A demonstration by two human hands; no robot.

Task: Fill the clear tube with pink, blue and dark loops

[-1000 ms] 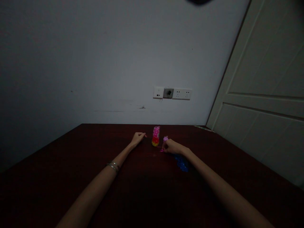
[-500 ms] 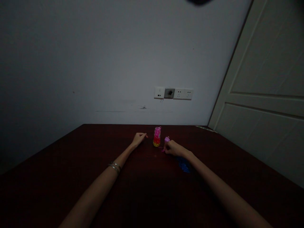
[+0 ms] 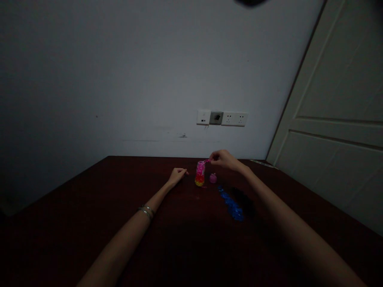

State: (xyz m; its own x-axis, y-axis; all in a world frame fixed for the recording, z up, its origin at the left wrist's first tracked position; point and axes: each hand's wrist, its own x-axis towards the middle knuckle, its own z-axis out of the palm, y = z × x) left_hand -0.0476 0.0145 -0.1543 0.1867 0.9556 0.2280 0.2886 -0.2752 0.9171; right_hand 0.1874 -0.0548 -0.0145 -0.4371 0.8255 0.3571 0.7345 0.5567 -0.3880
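The left hand (image 3: 177,175) curls loosely on the dark-red tabletop (image 3: 179,219), contents unclear; the right hand (image 3: 224,159) pinches a small pink piece (image 3: 208,160); beyond both, wall sockets (image 3: 234,118).

In front of you a small, narrow container (image 3: 200,174) stands upright, its contents showing in bands: pink at the top, red through the middle, yellow at the base. You pinch a thin, bright pink piece (image 3: 207,160) in your right hand (image 3: 224,160); it lies roughly level at the container's top, too small to tell whether its end is inside.
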